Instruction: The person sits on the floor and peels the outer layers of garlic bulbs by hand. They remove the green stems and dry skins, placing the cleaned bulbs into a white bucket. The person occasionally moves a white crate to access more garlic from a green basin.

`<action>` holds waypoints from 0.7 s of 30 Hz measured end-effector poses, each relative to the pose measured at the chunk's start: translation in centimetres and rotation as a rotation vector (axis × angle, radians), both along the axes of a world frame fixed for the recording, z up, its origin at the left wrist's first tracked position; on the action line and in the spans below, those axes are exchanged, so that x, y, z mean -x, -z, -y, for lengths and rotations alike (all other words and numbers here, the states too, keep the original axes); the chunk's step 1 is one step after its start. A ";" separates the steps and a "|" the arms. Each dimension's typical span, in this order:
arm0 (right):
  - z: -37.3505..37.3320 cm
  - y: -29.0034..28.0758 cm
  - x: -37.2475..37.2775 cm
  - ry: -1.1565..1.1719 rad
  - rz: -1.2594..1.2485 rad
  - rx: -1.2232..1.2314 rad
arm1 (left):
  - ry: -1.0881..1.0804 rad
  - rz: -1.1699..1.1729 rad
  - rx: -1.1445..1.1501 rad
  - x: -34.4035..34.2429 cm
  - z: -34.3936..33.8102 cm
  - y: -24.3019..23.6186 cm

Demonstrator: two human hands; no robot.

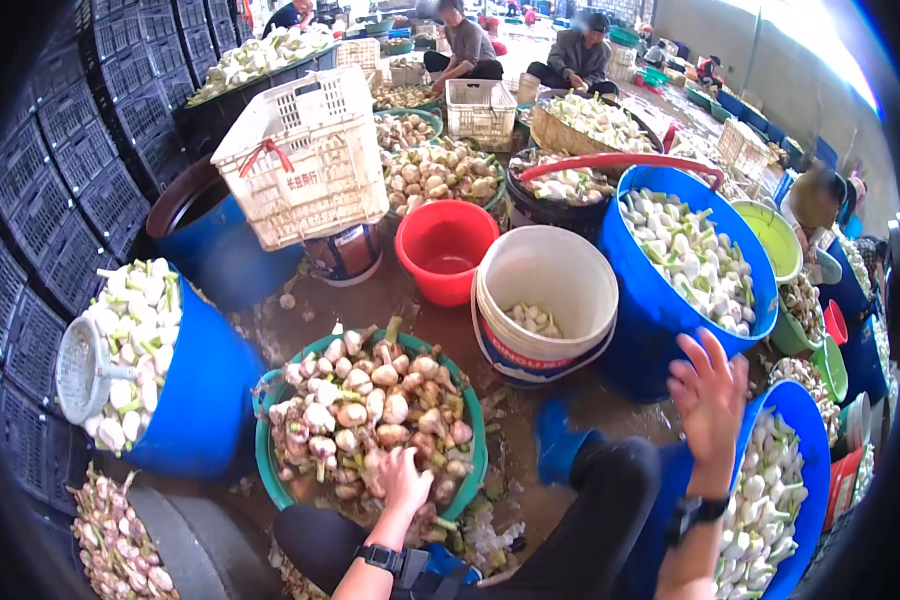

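- Left hand (402,482): reaching down among the garlic bulbs, fingertips partly hidden by them; whether it is gripping one, one cannot tell.
- Right hand (708,395): hanging raised and open, fingers spreading wide, palm appearing bare; overlapping the lower edge of the large blue bucket (635,310) in view.
- Garlic bulbs (353,413): unpeeled, whitish to purple-brown, heaping inside the green basin.
- Green basin (261,440): round, standing on the floor (370,292) before the person.
- Large blue bucket: leaning toward the viewer, holding pale, trimmed garlic (685,260).
- White bucket (545,265): standing beyond the basin, holding a few pale bulbs low inside.
- Red tub (445,240): standing just left of the white bucket.
- Left blue barrel (210,390): brimming with pale garlic, a white plastic scoop (78,370) resting on top.
- Right blue tub (817,450): holding more pale garlic beside the right forearm.
- White crate (305,165): resting behind, left of the red tub.
- Dark crates (80,170): stacking along the left side.
- Two co-workers (465,48): sitting in the background.
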State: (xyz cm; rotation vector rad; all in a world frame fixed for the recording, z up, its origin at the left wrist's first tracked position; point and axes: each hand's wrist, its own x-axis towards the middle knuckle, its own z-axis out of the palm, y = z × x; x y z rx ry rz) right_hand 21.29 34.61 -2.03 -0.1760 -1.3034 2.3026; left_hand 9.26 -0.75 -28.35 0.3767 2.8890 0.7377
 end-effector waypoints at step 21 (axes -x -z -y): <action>-31.4 -0.3 39.9 0.615 0.555 -2.245 | -0.149 0.230 0.397 2.2 0.9 -1.2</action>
